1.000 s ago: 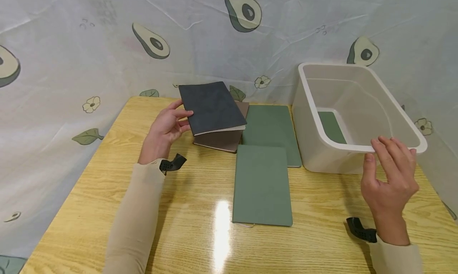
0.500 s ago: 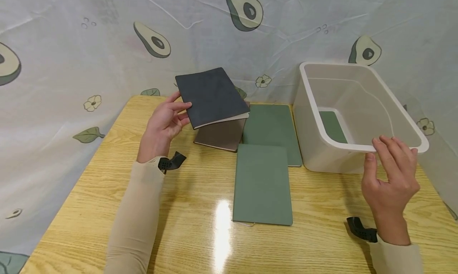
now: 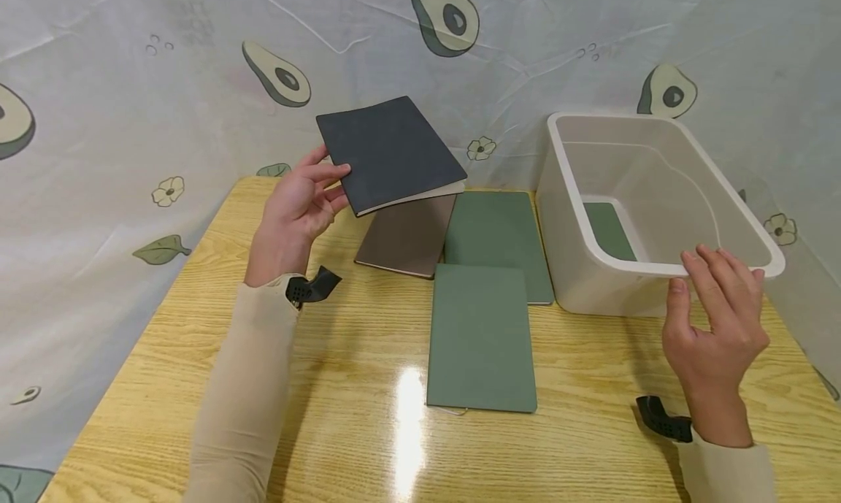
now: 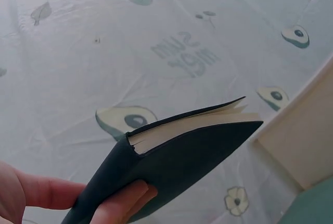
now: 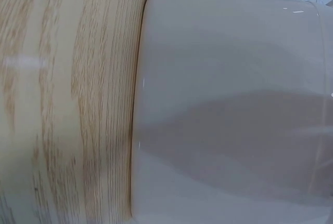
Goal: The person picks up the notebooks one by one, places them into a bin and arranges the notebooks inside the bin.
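Note:
In the head view my left hand [image 3: 298,200] pinches a dark navy notebook [image 3: 390,152] by its spine, thumb on one cover and fingers on the other. The notebook hangs tilted above the table, its free page edges slightly parted. Beneath it a brown notebook [image 3: 407,240] lies on the wood, partly covered from view. My right hand [image 3: 716,331] holds the near rim of a pale plastic bin [image 3: 571,269], fingers over the edge and thumb below it outside. Inside the bin lies a green notebook [image 3: 609,231], partly hidden by the wall.
Two more green notebooks lie between the hands: one [image 3: 482,339] nearer me, overlapping the other [image 3: 499,233] beside the bin. The wooden table [image 3: 342,415] meets an avocado-print cloth [image 3: 368,36] at the back. The bin's outer wall [image 5: 229,104] fills much of the right wrist view.
My left hand has raised the navy notebook up and away from the brown one, exposing more of the brown cover. The right hand has stayed at the bin's rim.

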`<state>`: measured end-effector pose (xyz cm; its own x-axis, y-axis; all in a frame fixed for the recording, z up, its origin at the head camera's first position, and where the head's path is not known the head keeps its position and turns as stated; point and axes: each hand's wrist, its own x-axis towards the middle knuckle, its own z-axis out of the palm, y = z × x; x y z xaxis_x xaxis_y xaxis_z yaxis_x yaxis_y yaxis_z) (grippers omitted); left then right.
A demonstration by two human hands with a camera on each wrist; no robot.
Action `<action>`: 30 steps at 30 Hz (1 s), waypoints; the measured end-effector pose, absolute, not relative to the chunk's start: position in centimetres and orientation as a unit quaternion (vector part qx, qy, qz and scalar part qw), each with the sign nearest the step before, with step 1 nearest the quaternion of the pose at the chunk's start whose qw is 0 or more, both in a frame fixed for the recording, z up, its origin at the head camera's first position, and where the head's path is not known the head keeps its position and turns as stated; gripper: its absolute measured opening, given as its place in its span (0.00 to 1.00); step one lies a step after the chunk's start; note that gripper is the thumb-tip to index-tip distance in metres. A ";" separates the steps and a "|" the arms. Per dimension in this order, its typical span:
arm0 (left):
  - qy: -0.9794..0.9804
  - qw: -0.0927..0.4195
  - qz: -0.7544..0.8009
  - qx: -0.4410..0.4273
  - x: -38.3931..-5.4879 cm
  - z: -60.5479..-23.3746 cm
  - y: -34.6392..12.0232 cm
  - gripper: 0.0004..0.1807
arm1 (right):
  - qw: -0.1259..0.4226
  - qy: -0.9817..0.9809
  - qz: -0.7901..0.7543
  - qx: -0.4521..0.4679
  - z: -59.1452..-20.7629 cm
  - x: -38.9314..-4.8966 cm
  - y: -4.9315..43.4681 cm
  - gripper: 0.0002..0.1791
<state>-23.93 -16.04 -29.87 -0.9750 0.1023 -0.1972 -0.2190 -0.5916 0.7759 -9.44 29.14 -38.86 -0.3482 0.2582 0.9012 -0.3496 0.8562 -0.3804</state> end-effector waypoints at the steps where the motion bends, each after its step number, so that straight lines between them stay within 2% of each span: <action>1: 0.442 0.092 0.890 -0.064 -23.9 -29.6 -16.0 0.42 | 0.569 -0.778 0.265 0.029 -38.9 -9.5 29.2 0.17; 9: 0.442 0.090 0.890 -0.063 -24.0 -27.6 -15.1 0.38 | 0.567 -0.780 0.264 0.027 -39.1 -9.5 29.5 0.18; 16: 0.431 0.092 0.895 -0.068 -24.3 -26.1 -14.5 0.40 | 0.566 -0.780 0.264 0.029 -39.2 -9.5 29.6 0.18; 30: 0.409 0.088 0.904 -0.081 -24.9 -23.9 -13.0 0.37 | 0.562 -0.781 0.269 0.031 -39.2 -9.9 29.3 0.17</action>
